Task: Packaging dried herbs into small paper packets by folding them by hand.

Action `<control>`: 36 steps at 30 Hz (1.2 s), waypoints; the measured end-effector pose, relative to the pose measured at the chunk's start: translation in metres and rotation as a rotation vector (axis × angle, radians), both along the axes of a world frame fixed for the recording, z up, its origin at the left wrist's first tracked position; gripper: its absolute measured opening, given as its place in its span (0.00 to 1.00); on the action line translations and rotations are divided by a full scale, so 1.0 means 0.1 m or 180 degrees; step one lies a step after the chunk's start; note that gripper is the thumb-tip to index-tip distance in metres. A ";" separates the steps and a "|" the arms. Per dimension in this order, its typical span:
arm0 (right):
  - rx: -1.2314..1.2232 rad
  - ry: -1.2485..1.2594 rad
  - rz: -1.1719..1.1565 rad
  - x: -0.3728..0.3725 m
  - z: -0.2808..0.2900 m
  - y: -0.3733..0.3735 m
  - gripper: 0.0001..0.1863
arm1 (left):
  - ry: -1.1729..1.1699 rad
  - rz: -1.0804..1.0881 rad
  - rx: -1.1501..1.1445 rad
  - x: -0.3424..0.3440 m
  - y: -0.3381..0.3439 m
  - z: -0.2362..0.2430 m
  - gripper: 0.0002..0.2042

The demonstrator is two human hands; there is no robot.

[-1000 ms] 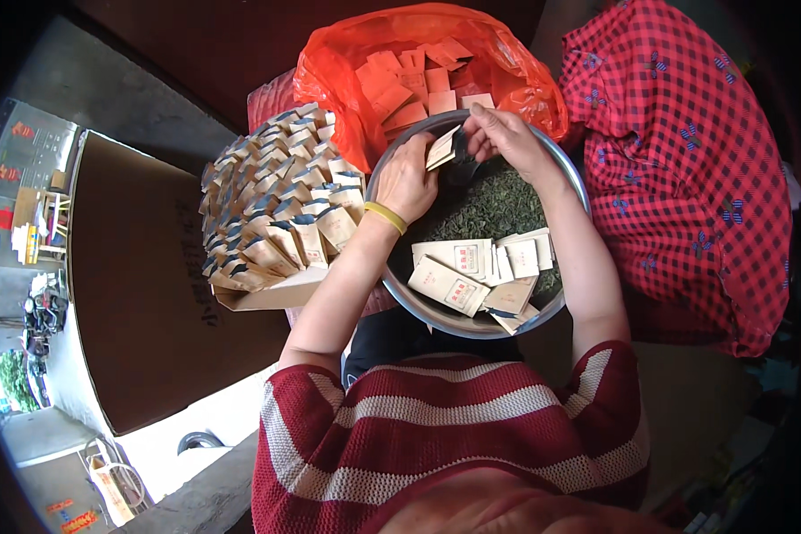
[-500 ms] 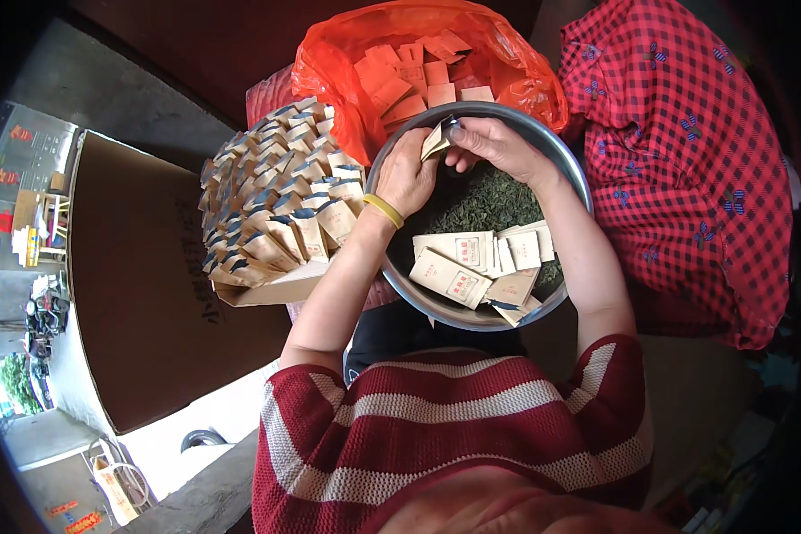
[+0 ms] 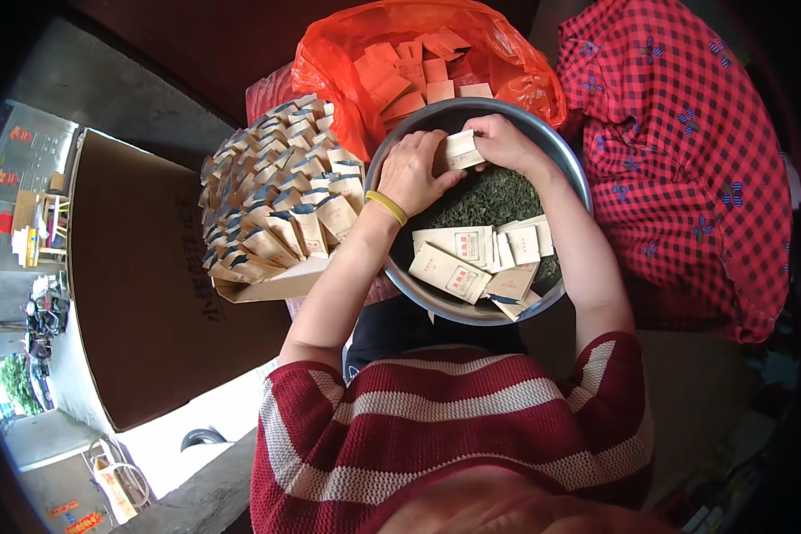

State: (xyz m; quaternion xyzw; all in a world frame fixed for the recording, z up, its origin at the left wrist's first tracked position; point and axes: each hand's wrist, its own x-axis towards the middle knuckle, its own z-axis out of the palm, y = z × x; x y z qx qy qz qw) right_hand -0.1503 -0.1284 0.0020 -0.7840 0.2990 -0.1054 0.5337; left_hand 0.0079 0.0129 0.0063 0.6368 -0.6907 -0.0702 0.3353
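Over the far part of a metal basin (image 3: 580, 178), my hands share a small tan paper packet (image 3: 458, 151). My left hand (image 3: 411, 171), with a yellow band at the wrist, grips the packet's left end, thumb on the near side and fingers on the far side. At the other end, my right hand (image 3: 505, 145) pinches it, the fingertips partly hidden. Dark green dried leaves (image 3: 494, 198) lie in the basin under my hands. On the leaves, toward me, rests a loose pile of flat tan packets (image 3: 454, 267).
Left of the basin, a shallow carton (image 3: 276, 289) is packed with upright filled packets (image 3: 280, 191). A red plastic bag (image 3: 325, 67) holding more packets sits behind the basin. Red-black checked cloth (image 3: 685, 178) bulges at the right. A large cardboard panel (image 3: 151, 285) stands at the left.
The packet has turned from upright and edge-on to lying flatter, its broad face showing. My right hand has rotated over its right end, and my left thumb has swung toward me.
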 end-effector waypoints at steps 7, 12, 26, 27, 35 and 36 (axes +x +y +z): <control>-0.0011 0.0218 0.0305 -0.05 -0.02 -0.05 0.09 | 0.0020 -0.0136 -0.0119 0.01 -0.03 -0.03 0.26; 0.0516 -0.0074 -0.0294 -0.17 0.24 -0.08 0.10 | 0.0302 0.0184 -0.0201 0.05 -0.04 -0.08 0.26; -0.3736 0.1380 0.0108 -0.12 -0.14 0.08 0.09 | 0.1626 0.0521 -0.0048 0.10 -0.12 -0.10 0.27; -0.3740 0.1377 0.0108 -0.11 -0.13 0.09 0.09 | 0.1624 0.0522 -0.0052 0.09 -0.12 -0.09 0.27; -0.2996 0.0864 -0.0661 -0.05 0.10 0.12 0.07 | 0.1443 0.0432 -0.0168 0.11 -0.10 -0.09 0.22; -0.2993 0.0860 -0.0661 -0.04 0.07 0.12 0.07 | 0.1438 0.0434 -0.0166 0.11 -0.10 -0.10 0.22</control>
